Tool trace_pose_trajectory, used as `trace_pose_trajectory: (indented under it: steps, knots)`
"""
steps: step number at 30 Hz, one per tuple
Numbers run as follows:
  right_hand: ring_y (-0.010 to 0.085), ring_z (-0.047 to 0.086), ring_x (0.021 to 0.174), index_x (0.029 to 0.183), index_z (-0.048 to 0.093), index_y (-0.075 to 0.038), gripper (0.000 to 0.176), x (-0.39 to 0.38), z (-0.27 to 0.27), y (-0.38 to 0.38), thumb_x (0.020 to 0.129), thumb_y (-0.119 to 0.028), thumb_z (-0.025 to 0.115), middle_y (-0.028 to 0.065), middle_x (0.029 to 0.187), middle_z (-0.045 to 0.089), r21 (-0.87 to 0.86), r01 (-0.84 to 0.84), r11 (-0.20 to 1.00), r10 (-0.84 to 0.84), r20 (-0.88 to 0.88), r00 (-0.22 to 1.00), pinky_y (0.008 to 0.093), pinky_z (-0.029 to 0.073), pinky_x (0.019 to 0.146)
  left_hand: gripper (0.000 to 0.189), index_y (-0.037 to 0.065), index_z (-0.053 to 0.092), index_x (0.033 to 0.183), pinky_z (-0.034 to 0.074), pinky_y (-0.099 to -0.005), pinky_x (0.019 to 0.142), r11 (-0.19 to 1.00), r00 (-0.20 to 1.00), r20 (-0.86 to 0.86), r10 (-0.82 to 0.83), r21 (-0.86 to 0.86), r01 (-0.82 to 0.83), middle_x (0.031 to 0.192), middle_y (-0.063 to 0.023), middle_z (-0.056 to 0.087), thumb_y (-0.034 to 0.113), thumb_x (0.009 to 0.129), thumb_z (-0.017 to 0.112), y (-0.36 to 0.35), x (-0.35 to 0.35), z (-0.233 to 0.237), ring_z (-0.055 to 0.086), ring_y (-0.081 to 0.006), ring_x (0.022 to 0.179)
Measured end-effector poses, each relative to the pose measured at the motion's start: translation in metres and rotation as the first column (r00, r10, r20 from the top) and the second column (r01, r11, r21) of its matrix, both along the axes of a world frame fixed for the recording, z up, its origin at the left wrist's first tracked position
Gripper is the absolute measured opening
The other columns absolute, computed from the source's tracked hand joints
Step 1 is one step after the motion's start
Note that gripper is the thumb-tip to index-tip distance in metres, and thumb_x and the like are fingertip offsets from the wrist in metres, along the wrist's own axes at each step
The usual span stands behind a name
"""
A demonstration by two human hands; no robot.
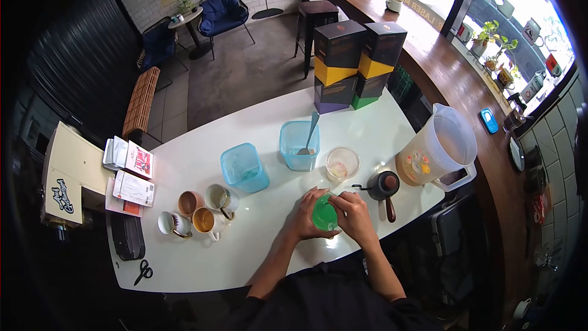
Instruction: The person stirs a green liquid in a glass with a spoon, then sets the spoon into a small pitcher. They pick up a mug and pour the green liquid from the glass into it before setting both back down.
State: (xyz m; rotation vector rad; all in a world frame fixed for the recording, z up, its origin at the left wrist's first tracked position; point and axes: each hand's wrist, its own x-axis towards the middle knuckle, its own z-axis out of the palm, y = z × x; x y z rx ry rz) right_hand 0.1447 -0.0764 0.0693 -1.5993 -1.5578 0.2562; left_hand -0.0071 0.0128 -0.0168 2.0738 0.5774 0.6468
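A cup with green contents (324,213) stands on the white table (257,242) near its front edge. My left hand (310,216) is wrapped round the cup's left side. My right hand (354,216) is closed in a pinch at the cup's upper right rim; what its fingers hold, if anything, is too small to tell. Just beyond the hands sits a small clear tub (342,163). Behind it are a light blue container (299,146) with a spoon (313,129) leaning in it and a second blue container (244,168). A dark pot with a wooden handle (384,186) is to the right.
Several mugs (208,221) cluster at the left, with scissors (144,272) near the front left edge. A large clear pitcher (446,141) stands at the right. Stacked boxes (339,49) rise at the back edge. Packets (134,188) lie at the far left.
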Motion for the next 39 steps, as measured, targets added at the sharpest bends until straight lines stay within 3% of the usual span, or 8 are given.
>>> trace_pose_trajectory:
  steps: [8,14,18,20,24,29,33,39]
  knots:
    - [0.0305,0.06,0.072,0.092,0.069,-0.003,0.014,0.009,0.005,-0.004,0.079,-0.001,0.066,0.0119,0.076,0.062,0.015,0.077,0.997,-0.079,0.138,0.987,0.0411,0.045,0.071,0.114,0.009,0.042,0.144,0.03,-0.0525,0.118,0.999,0.998,-0.061,-0.008,-0.05,0.005,0.146,-0.0144,0.047,0.052,0.052,0.092,0.0,0.0,0.013,0.036,-0.0423,0.142]
    - [0.032,0.061,0.07,0.091,0.073,-0.001,0.011,0.012,0.006,-0.008,0.081,-0.003,0.07,0.0125,0.076,0.065,-0.092,-0.034,0.995,0.037,0.038,0.999,0.0409,0.048,0.07,0.113,0.01,0.043,0.144,0.03,-0.0528,0.119,0.999,0.998,-0.059,-0.004,-0.037,0.002,0.146,-0.0135,0.047,0.051,0.051,0.092,0.0,0.0,0.011,0.036,-0.0424,0.142]
    - [0.0327,0.062,0.071,0.094,0.074,-0.003,0.013,0.003,0.002,-0.004,0.081,-0.003,0.07,0.013,0.076,0.065,-0.08,-0.063,0.995,0.063,0.0,0.998,0.0413,0.049,0.068,0.112,0.01,0.043,0.144,0.03,-0.0526,0.119,1.0,0.999,-0.037,0.005,-0.021,-0.006,0.146,-0.0132,0.047,0.05,0.051,0.092,0.0,0.0,0.003,0.036,-0.0424,0.142]
    - [0.0332,0.062,0.073,0.092,0.071,-0.004,0.013,0.0,0.001,-0.002,0.08,0.0,0.064,0.0135,0.077,0.064,-0.027,-0.038,0.999,0.037,-0.056,0.998,0.0425,0.049,0.073,0.113,0.01,0.043,0.144,0.03,-0.0525,0.119,1.0,1.0,-0.007,-0.006,0.009,0.006,0.146,-0.0132,0.048,0.051,0.051,0.092,0.0,0.001,-0.003,0.036,-0.0423,0.142]
    - [0.0332,0.062,0.074,0.093,0.07,-0.003,0.014,0.002,-0.001,-0.001,0.08,0.001,0.064,0.0134,0.077,0.063,-0.032,0.04,0.999,-0.042,-0.054,0.998,0.0433,0.049,0.074,0.113,0.009,0.043,0.143,0.031,-0.0526,0.118,1.0,1.0,-0.013,0.001,-0.019,-0.002,0.145,-0.0134,0.048,0.052,0.051,0.092,-0.001,0.0,0.009,0.037,-0.0424,0.141]
    - [0.0325,0.061,0.073,0.094,0.069,-0.003,0.015,0.011,0.001,-0.005,0.079,0.0,0.065,0.0125,0.074,0.06,0.019,0.09,0.996,-0.092,0.113,0.989,0.043,0.047,0.07,0.114,0.009,0.043,0.143,0.032,-0.0529,0.118,1.0,0.998,-0.056,0.005,-0.017,-0.006,0.145,-0.0137,0.048,0.053,0.05,0.092,0.0,0.0,0.008,0.038,-0.0428,0.141]
    - [0.0323,0.06,0.07,0.091,0.069,-0.003,0.012,0.014,0.004,-0.007,0.079,-0.001,0.066,0.0125,0.073,0.06,0.022,0.089,0.996,-0.091,0.108,0.99,0.0427,0.047,0.068,0.115,0.009,0.043,0.144,0.032,-0.0528,0.118,1.0,0.998,-0.059,0.001,-0.014,-0.002,0.145,-0.0142,0.048,0.054,0.05,0.092,-0.001,0.0,0.011,0.038,-0.0429,0.141]
    - [0.0337,0.063,0.071,0.088,0.071,-0.002,0.009,0.012,0.005,-0.009,0.082,-0.002,0.065,0.0137,0.075,0.064,-0.118,-0.01,0.993,0.011,0.008,1.0,0.0416,0.049,0.072,0.114,0.009,0.043,0.143,0.031,-0.0529,0.118,1.0,0.998,-0.057,-0.007,-0.003,0.007,0.145,-0.0143,0.048,0.052,0.05,0.092,0.0,0.0,0.006,0.038,-0.0429,0.14]
